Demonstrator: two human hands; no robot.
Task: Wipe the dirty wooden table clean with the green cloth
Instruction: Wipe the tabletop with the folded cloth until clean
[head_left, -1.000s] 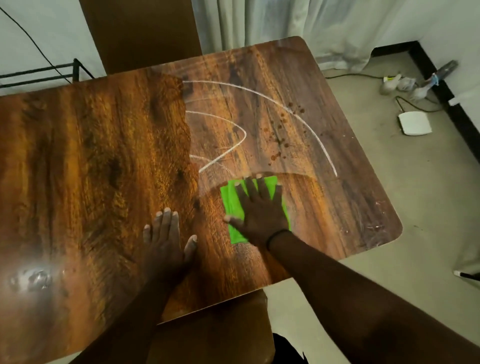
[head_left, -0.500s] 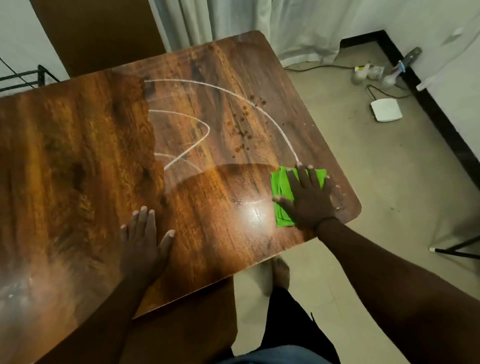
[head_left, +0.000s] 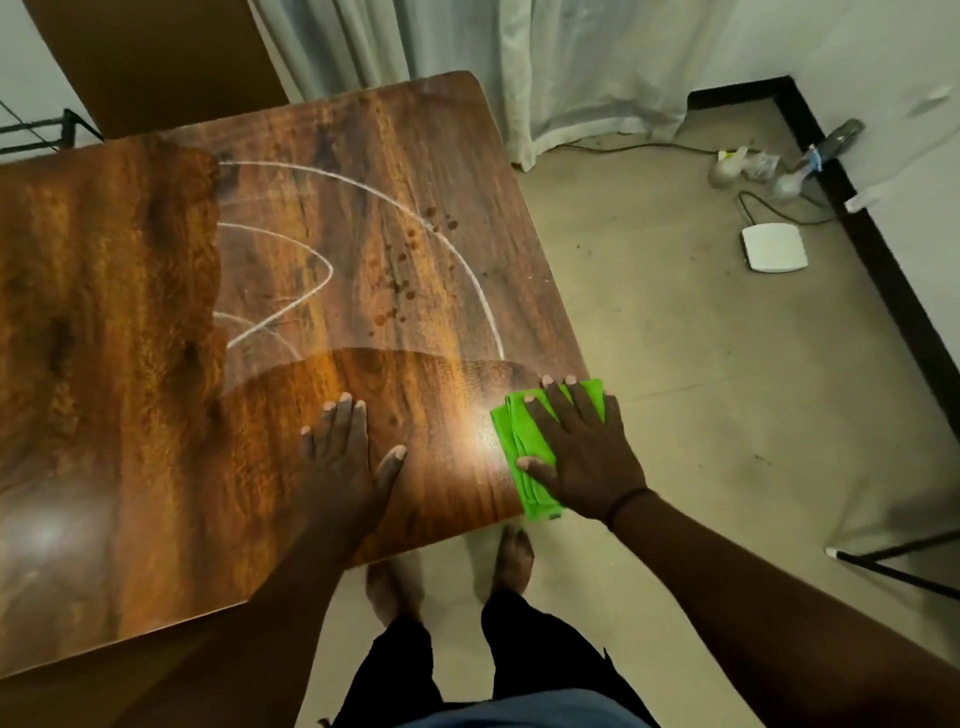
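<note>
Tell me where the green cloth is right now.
The green cloth lies at the table's near right corner in the head view, flat under the right hand, just below the long white curved line.

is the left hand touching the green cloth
Apart. The head view shows bare table between the left hand and the green cloth, which lies under the right hand.

I see my right hand (head_left: 582, 457) pressed flat on the folded green cloth (head_left: 519, 441), fingers (head_left: 558, 402) spread, at the tabletop's (head_left: 130, 364) near right corner, the cloth reaching the edge. My left hand (head_left: 345, 467) lies palm down on the bare wood beside it. Beyond them, white chalk lines (head_left: 457, 260) curve across the wood, with small dark spots (head_left: 400, 283) scattered between the curves.
</note>
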